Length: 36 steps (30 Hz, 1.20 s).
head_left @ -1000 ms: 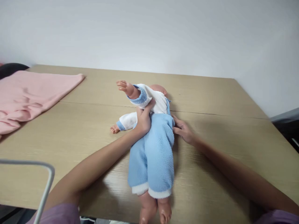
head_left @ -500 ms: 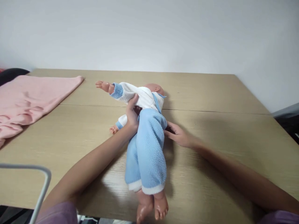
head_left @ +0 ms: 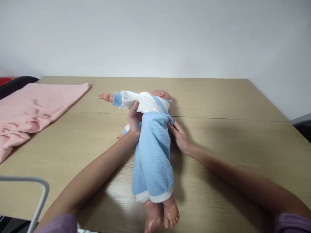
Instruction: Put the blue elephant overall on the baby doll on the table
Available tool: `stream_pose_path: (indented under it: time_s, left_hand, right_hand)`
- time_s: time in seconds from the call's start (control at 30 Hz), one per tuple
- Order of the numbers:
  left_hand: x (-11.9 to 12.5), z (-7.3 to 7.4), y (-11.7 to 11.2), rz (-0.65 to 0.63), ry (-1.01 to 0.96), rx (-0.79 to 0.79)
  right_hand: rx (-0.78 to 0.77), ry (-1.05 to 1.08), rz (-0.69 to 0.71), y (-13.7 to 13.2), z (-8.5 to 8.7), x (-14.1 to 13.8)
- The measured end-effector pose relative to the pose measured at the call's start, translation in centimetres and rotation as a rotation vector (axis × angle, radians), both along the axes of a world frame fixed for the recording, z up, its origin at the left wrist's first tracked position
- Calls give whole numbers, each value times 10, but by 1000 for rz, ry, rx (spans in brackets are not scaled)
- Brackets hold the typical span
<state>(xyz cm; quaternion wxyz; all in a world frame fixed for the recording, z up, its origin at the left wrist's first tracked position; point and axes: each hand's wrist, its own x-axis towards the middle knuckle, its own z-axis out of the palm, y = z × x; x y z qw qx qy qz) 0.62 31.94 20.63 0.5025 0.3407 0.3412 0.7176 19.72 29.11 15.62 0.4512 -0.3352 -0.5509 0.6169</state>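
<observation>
A baby doll (head_left: 143, 101) lies tilted on its side on the table, head away from me and bare feet at the near edge. It wears a white fleecy top with blue cuffs, and light blue fleecy trousers (head_left: 156, 155) with white hems and a shoulder strap. My left hand (head_left: 134, 120) is wrapped round the doll's side at the waist, thumb up on the white top; its other fingers are mostly hidden. On the right side, my right hand (head_left: 179, 136) grips the trousers near the waistband and strap. One doll arm stretches left; the other is partly hidden behind my left wrist.
A pink cloth (head_left: 48, 100), crumpled at its near end, covers the left of the wooden table (head_left: 230, 97). A white bent rod (head_left: 41, 197) juts in at lower left. Behind the table rises a pale wall. Dark objects stand beyond both side edges.
The doll has rolled a little towards flat, its raised arm lower. My right hand has moved up and in, onto the trousers' waist. My left hand still holds the doll's side.
</observation>
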Motion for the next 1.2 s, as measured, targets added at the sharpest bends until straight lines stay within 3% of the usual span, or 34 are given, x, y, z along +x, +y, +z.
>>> stream_pose_path:
  time_s: [0.2, 0.4, 0.5, 0.63, 0.83, 0.93, 1.03, 1.2]
  left_hand:
    - [-16, -6, 8, -32, -60, 60]
    - [-25, -2, 16, 129, -36, 62]
    - [-31, 0, 19, 213, -17, 75]
    - [-37, 4, 22, 335, 23, 107]
    - [-52, 20, 20, -23, -40, 7]
    - [-65, 22, 18, -138, -26, -44]
    - [-78, 18, 20, -131, -23, -77]
    - [-88, 16, 22, 5, 1, -142]
  right_hand:
    - [45, -41, 150, 13, -3, -8]
    - [146, -111, 214, -2, 7, -1]
    - [204, -170, 182, -5, 10, 0]
    - [303, -200, 23, -6, 7, -4]
    - [183, -88, 40, -3, 1, -10]
    - [174, -115, 57, 6, 0, -14]
    - [193, -130, 97, 18, 1, -21]
    - [295, -270, 254, 26, 9, -22]
